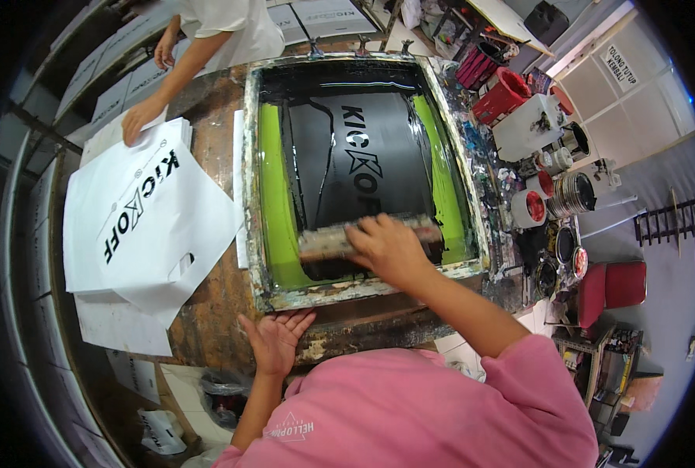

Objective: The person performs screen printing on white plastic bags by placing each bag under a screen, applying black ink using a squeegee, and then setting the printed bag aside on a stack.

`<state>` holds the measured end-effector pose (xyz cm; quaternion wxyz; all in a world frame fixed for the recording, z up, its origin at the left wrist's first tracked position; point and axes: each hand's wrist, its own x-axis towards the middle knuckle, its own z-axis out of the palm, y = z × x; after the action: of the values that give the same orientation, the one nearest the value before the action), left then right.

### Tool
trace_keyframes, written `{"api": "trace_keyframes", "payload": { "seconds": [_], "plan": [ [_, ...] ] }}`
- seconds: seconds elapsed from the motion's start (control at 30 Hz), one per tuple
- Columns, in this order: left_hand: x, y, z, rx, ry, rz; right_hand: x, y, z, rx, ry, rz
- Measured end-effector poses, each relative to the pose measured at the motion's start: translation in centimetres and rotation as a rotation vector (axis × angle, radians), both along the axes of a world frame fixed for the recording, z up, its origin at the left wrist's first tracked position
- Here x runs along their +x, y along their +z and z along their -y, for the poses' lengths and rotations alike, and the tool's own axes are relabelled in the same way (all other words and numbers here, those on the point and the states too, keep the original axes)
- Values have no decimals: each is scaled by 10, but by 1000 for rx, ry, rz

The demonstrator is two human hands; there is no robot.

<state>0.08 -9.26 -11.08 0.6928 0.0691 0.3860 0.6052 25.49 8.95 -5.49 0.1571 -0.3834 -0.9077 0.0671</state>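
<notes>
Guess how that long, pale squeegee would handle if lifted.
The long, pale, stained squeegee is probably stiff, looking nearly straight. Only the right hand grips it, so it's likely fairly light. Glossy black ink nearby could make it slippery.

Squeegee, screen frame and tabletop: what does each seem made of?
Squeegee: perhaps wood, judging by its dull, pale bar; blur leaves this open. Screen frame: wood or metal; crusted, splattered paint hides which. Tabletop: likely wood, brown and stained with a worn sheen.
</notes>
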Motion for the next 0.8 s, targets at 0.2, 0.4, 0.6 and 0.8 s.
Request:
{"api": "trace_keyframes", "payload": {
  "seconds": [0.2, 0.4, 0.6, 0.8],
  "plan": [
    [4, 1, 4, -21, -9, -8, -23, -28, -139, 175, -29, 2],
    [-1, -9, 7, 79, -9, 72, -46, -22, -283, 276, -37, 3],
    [-12, -30, 18, 294, -51, 262, -60, 16, -355, 14, 73, 148],
    [-13, -28, 5, 412, -135, 254, -44, -10, -304, 153, -75, 71]
  ]
}}
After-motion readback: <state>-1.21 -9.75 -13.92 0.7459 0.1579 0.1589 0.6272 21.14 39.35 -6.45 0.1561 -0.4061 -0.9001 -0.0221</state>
